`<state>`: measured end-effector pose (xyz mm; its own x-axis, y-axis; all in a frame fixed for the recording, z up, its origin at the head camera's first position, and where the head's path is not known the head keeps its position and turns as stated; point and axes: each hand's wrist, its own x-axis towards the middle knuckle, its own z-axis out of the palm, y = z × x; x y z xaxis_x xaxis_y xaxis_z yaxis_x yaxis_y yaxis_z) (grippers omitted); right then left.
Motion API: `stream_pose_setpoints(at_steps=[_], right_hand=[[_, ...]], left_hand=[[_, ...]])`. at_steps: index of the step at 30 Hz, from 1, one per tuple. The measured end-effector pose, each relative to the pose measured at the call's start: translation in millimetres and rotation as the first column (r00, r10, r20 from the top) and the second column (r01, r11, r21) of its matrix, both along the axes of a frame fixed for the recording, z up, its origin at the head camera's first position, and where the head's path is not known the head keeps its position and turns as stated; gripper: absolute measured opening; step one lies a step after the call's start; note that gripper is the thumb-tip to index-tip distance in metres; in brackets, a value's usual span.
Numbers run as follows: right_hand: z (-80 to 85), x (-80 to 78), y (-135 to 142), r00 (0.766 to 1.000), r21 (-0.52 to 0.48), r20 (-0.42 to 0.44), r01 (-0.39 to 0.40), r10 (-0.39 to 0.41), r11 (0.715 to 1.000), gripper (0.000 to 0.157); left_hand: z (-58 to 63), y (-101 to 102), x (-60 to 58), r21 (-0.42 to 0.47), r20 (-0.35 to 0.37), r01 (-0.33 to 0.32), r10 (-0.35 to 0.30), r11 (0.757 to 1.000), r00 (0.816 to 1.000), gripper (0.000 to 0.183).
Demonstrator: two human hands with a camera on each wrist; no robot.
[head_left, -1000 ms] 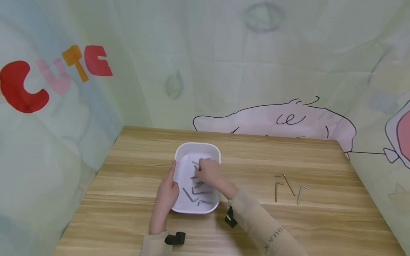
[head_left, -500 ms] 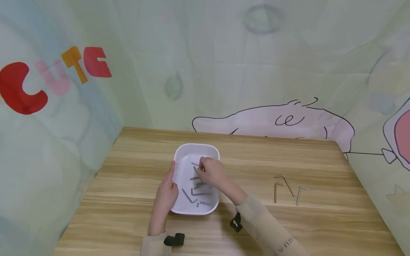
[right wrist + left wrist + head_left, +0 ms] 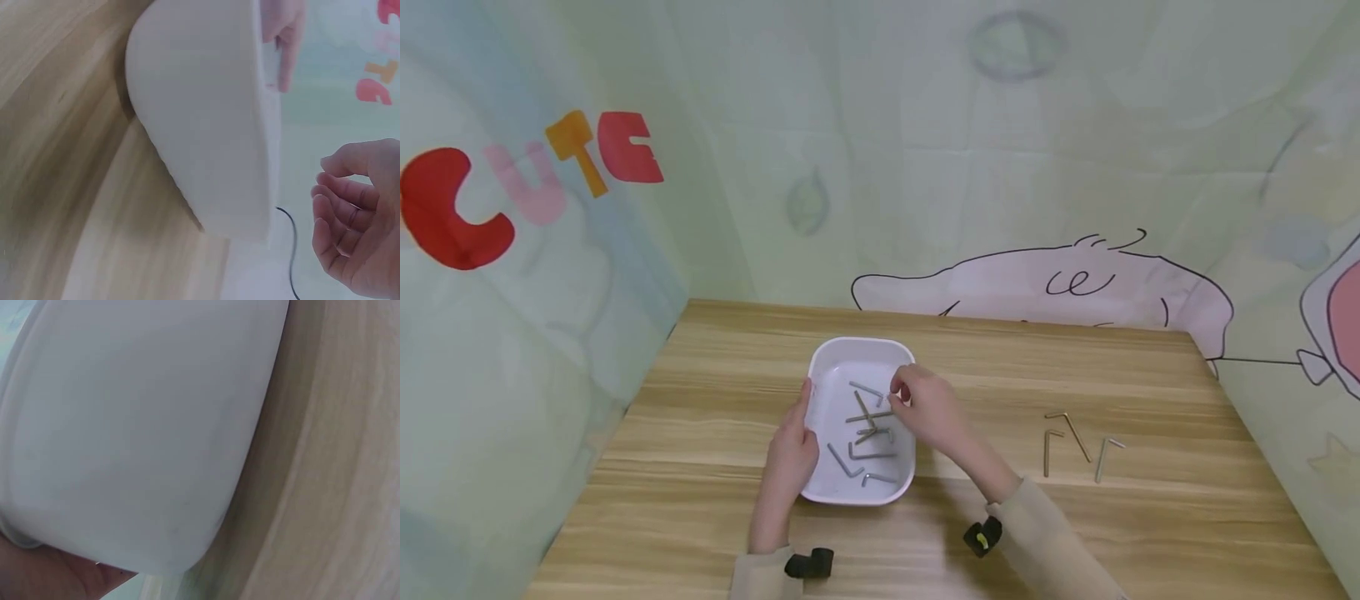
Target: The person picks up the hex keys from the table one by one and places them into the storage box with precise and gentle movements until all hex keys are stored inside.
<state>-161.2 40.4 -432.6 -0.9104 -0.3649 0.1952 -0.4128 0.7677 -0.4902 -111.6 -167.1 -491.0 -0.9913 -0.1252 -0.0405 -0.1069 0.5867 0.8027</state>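
Note:
A white plastic tray (image 3: 861, 340) sits on the table, holding several L-shaped hex keys, silver and brass-coloured, some of them crossed, like this brass one (image 3: 861, 404). My left hand (image 3: 792, 450) grips its left side, thumb over the rim and fingers along the outer wall; the left wrist view shows that wall (image 3: 137, 425) close up. Above the right rim is my right hand (image 3: 932, 408), loosely curled beside a silver hex key (image 3: 865, 388). In the right wrist view, thumb and fingertips of the right hand (image 3: 362, 215) stand slightly apart with nothing visible between them.
To the right of the tray, 3 hex keys lie on the wooden table (image 3: 737, 367): two brass (image 3: 1047, 454) and one silver (image 3: 1101, 460). A printed cloth backdrop (image 3: 910, 167) rises behind the table and at both sides.
My right hand has drawn back rightward from over the hex keys to the tray's right rim, uncovering those in the middle. The left hand and tray stay put.

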Motion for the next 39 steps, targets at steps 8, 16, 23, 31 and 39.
stream_pose_setpoints(at_steps=[8,16,23,31,39], right_hand=[[12.2,11.3,21,0.998,-0.036,0.012,0.059,-0.058,0.998,0.009],[6.6,18.5,44,0.997,-0.068,0.015,0.082,-0.082,0.994,0.009],[2.7,23.5,73,0.993,-0.061,0.037,0.110,-0.108,0.992,0.012],[-8.8,28.4,106,0.986,-0.026,0.033,0.165,-0.164,0.986,0.011],[-20.8,33.1,140,0.966,0.000,0.061,0.250,-0.250,0.968,0.009]], left_hand=[[-1.0,1,-0.4,0.005,0.019,-0.005,0.005,1.000,1.000,0.068],[-3.3,0,-0.9,0.003,0.016,0.005,-0.005,1.000,1.000,0.068],[-5.0,0,-2.1,0.014,-0.006,0.009,-0.009,1.000,1.000,0.068],[-3.6,2,-1.4,0.016,-0.014,0.004,-0.004,1.000,1.000,0.068],[-4.7,1,-2.2,0.005,-0.009,-0.005,0.005,1.000,1.000,0.068]])
